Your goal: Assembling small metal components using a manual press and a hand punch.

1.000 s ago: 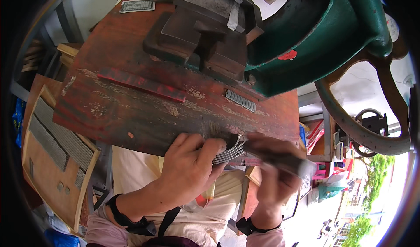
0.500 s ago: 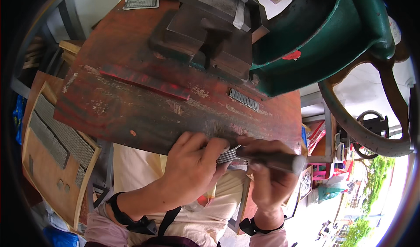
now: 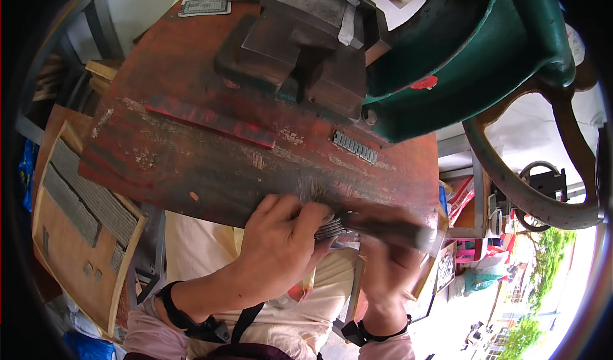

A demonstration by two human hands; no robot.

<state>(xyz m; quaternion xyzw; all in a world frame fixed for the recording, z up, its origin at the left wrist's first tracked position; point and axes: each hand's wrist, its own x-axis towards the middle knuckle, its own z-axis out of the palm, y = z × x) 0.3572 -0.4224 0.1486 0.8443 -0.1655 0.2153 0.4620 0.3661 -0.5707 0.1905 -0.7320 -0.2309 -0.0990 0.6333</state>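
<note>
At the near edge of the worn red-brown table, my left hand [image 3: 281,242] is closed, its thumb and fingers pinching a stack of thin grey metal pieces [image 3: 329,228]. My right hand [image 3: 389,258], smeared by motion, grips a dark rod-shaped handle [image 3: 396,230] with a paler butt end pointing right. The handle's other end meets the stack beside my left fingertips; fingers and blur hide the tool's working part, so its kind cannot be made out. Farther back on the table lies a small ribbed grey metal strip [image 3: 355,146], touched by neither hand.
A red bar [image 3: 211,126] lies across the table [image 3: 147,143]. Behind it stand dark steel blocks [image 3: 274,47] and a green cast machine body [image 3: 440,105] with a large handwheel [image 3: 511,162] at right. A wooden tray [image 3: 70,258] with grey ribbed sheets sits lower left.
My right hand and the handle have shifted slightly and are more blurred now, with the handle's butt end a little farther left. My left hand keeps its hold on the metal pieces.
</note>
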